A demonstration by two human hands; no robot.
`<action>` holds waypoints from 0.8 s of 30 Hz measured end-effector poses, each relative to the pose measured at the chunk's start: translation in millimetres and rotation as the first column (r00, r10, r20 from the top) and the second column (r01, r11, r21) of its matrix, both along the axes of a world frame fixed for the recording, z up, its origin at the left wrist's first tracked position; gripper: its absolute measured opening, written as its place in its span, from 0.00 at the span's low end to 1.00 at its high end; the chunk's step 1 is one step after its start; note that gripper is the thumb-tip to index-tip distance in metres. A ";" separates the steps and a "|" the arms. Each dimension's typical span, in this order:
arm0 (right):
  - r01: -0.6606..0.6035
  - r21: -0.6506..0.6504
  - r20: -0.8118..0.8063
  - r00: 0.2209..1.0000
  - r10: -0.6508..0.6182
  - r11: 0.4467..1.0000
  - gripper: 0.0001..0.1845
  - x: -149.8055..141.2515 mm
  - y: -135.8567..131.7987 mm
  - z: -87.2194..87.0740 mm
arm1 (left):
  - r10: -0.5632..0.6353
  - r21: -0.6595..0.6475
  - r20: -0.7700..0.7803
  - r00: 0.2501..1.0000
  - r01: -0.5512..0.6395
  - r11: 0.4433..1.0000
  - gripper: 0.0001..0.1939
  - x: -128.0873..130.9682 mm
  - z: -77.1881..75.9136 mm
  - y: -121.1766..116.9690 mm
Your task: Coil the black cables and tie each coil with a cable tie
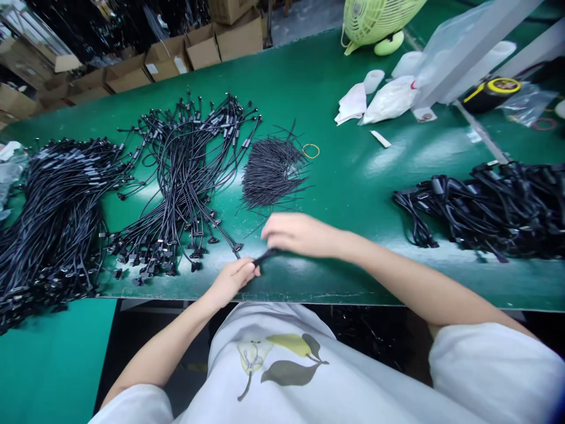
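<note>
My left hand (pixel 241 275) is closed around a folded black cable (pixel 265 256) just above the front part of the bench. The cable's far end runs up under my right hand (pixel 302 235), whose fingers are curled and pressed together. What those fingertips pinch is hidden. Just beyond my right hand lies a pile of short, thin black ties (pixel 271 171), with a few loose strands near the fingertips. To the left, a spread bunch of black cables (pixel 185 176) with connectors at both ends reaches close to my left hand.
A larger cable heap (pixel 66 194) covers the bench's left end. Bundled cables (pixel 485 206) lie at right. Further back are a yellow rubber band (pixel 311 151), a white bag (pixel 391 101), a tape measure (pixel 494 93) and a green fan (pixel 377 20). Cardboard boxes (pixel 168 58) line the far edge.
</note>
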State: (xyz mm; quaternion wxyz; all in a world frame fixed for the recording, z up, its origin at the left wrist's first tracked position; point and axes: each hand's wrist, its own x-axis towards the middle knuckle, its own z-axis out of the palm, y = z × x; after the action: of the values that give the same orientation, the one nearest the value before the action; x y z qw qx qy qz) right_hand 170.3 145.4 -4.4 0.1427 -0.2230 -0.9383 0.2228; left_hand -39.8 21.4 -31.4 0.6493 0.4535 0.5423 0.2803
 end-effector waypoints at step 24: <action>0.794 0.228 -0.250 0.607 -0.754 0.563 0.11 27.7 44.0 -18.9 | 0.364 -0.145 0.579 0.730 -0.347 0.927 0.19 12.5 31.4 3.6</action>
State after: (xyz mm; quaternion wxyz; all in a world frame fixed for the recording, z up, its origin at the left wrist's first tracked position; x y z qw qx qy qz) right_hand 198.0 189.4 -23.3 0.3174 -0.5719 -0.7565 -0.0027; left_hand -27.4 25.0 0.0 0.7265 0.2215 0.3908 0.5200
